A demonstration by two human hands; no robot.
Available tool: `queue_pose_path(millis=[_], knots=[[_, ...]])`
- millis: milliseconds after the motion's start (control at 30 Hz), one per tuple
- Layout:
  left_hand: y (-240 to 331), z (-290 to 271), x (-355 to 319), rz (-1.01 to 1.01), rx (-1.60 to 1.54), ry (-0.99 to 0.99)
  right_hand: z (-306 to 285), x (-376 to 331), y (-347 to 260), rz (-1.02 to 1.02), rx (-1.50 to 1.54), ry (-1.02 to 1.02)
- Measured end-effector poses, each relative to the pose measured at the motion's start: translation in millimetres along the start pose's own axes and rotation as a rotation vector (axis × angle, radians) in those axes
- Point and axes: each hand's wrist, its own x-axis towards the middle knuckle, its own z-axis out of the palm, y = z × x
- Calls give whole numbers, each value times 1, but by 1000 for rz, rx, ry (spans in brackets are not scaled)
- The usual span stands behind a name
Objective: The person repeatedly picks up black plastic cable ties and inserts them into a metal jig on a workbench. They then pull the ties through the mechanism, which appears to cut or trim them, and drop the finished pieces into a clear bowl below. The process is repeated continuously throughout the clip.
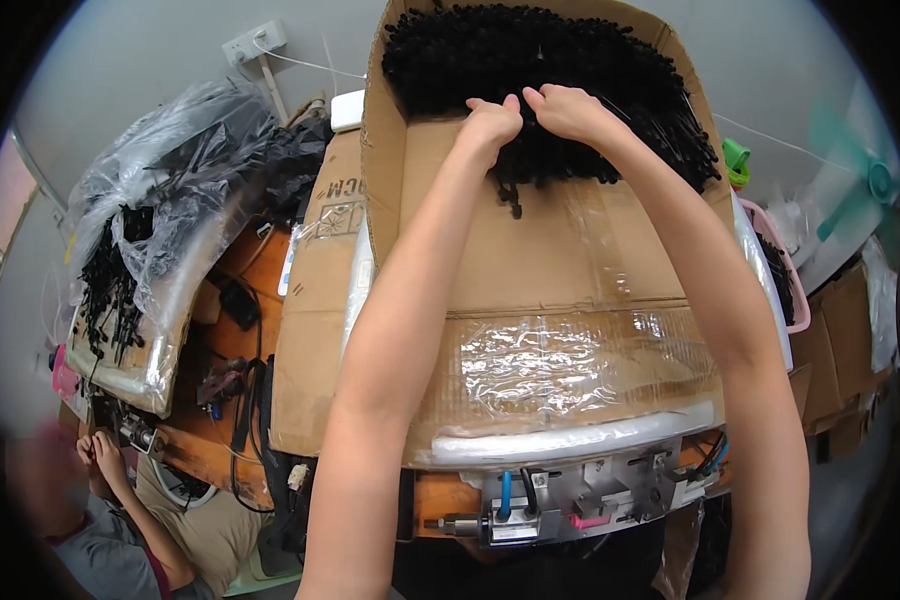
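Observation:
A large heap of thin black pieces with small knobbed ends (530,60) fills the far end of an open cardboard box (490,260). Both my arms stretch out over the box to the heap's near edge. My left hand (493,122) has its fingers curled in at that edge. Close beside it, a small gap away, my right hand (573,112) is bent inward with its fingertips drawn together. Whatever the fingers pinch is lost against the black heap. A small clump of the black pieces (511,195) hangs out onto the bare cardboard just below my hands.
A metal fixture with blue and black tubes (530,510) lines the near edge. To the left, clear plastic (185,150) covers another box with black pieces; a co-worker (110,530) sits below it. At right are a pink basket (790,280) and a green fan (875,185).

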Motion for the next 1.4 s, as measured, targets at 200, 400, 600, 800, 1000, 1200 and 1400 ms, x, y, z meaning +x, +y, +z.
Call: queue_pose_path(millis=[200,400,600,800,1000,1200,1400], knots=[[-8,3,-4,22,-127,2,1,-4,-6,33,221,-78],[-14,7,-4,35,-110,31,-2,-13,-6,96,413,-152],[-13,7,-5,64,-176,7,5,-17,2,103,588,-216],[-15,16,-10,88,-99,30,6,-29,11,70,673,-196],[-17,7,-9,113,-150,-58,13,-33,12,-11,685,-59],[-17,7,-37,128,-132,-2,35,-29,23,-77,755,15],[-49,-18,-26,73,-163,-23,38,-57,-20,-55,737,19]])
